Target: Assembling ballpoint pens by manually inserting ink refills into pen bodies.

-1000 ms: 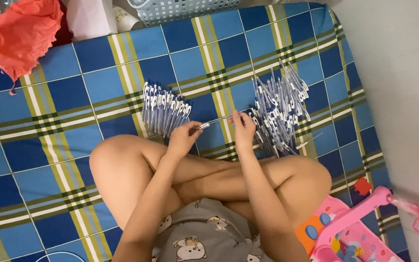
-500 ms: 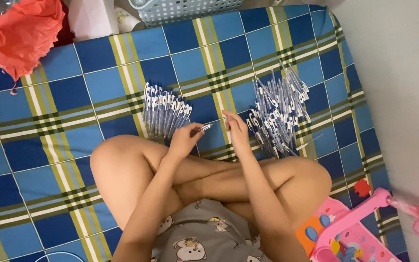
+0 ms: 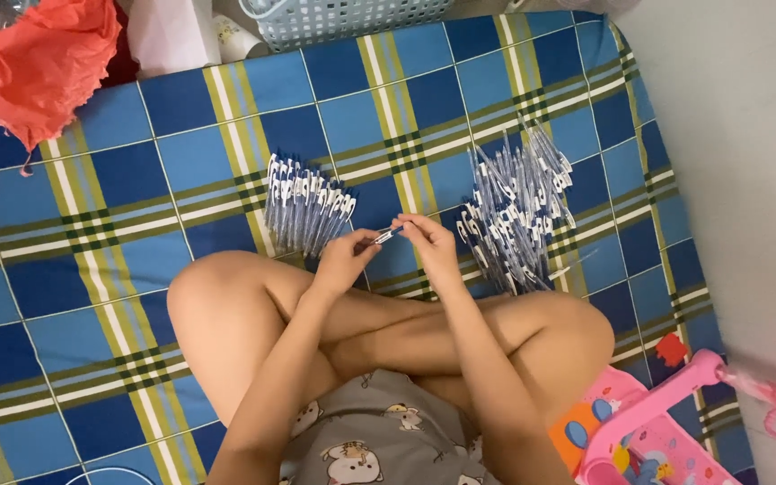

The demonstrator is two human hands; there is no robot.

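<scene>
Hands, left hand [image 3: 345, 259] and right hand [image 3: 431, 244], pinch slim clear plastic pen [image 3: 388, 235].

A blue plaid mat [image 3: 136, 162] covers the floor, with a pale wall [image 3: 747, 135] alongside its right edge.

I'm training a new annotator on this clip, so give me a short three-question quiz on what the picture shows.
1. True or false: both hands hold one pen between them.
2. Which pile lies nearer the left hand? A the neat pile; B the loose pile.
3. What covers the floor under the piles?

Key: 1 true, the right hand meets the left on it. 2 A. 3 a blue checked mat.
</scene>
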